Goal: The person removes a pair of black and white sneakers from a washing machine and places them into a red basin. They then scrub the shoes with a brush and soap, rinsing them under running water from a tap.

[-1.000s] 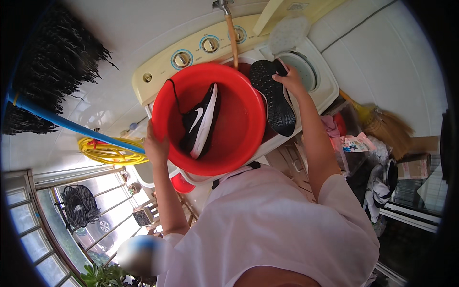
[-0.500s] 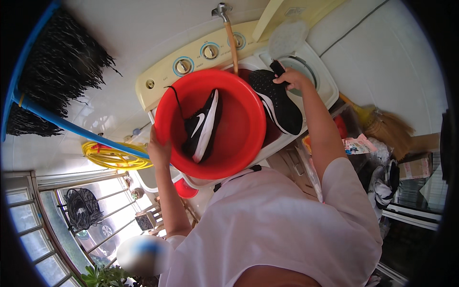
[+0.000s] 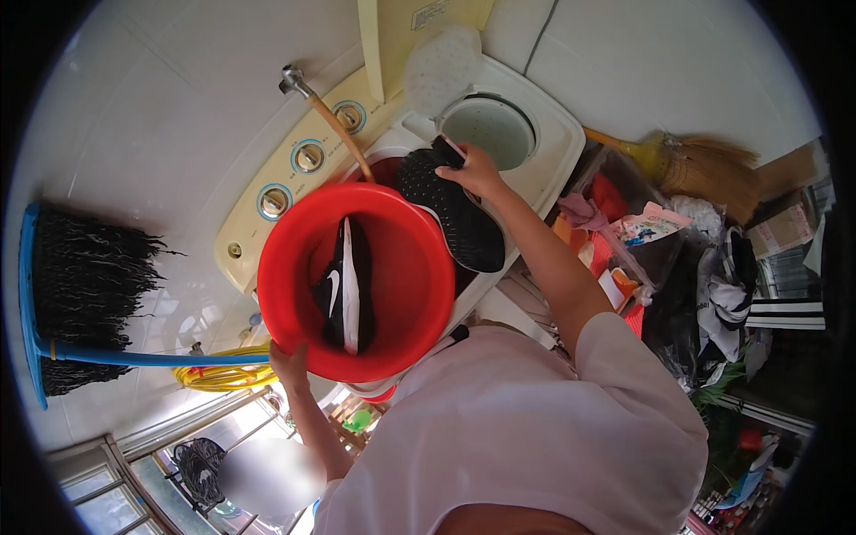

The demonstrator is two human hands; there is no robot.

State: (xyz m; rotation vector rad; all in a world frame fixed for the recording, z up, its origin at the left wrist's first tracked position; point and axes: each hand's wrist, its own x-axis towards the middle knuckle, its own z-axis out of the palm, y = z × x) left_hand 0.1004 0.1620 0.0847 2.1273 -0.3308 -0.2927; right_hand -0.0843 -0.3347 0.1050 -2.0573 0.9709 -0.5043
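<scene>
View's turned vs. a sec ago; R grip (image 3: pixel 476 169) clenched on brush (image 3: pixel 448 150) over upturned shoe (image 3: pixel 455 221), forearm crossing washer's (image 3: pixel 560 129) front edge (L grip (image 3: pixel 290 366) grasping basin (image 3: pixel 270 285) rim).

Big rnd red basin (image 3: pixel 410 290) sits atop the washer (image 3: pixel 553 134), L hand (image 3: pixel 291 364) on its near-L rim. In it: one blk shoe (image 3: pixel 349 294) on its side, wht midsole running lengthwise, curved wht mark on the upper. 2nd shoe (image 3: pixel 456 218), also blk, is just outside the basin's R rim, set at a slant, studded sole up, thin wht midsole edge showing basin-side. R hand (image 3: pixel 477 174) has what looks like a sm. blk brush (image 3: pixel 448 151) at that shoe's far end; bristles hard to see.
</scene>
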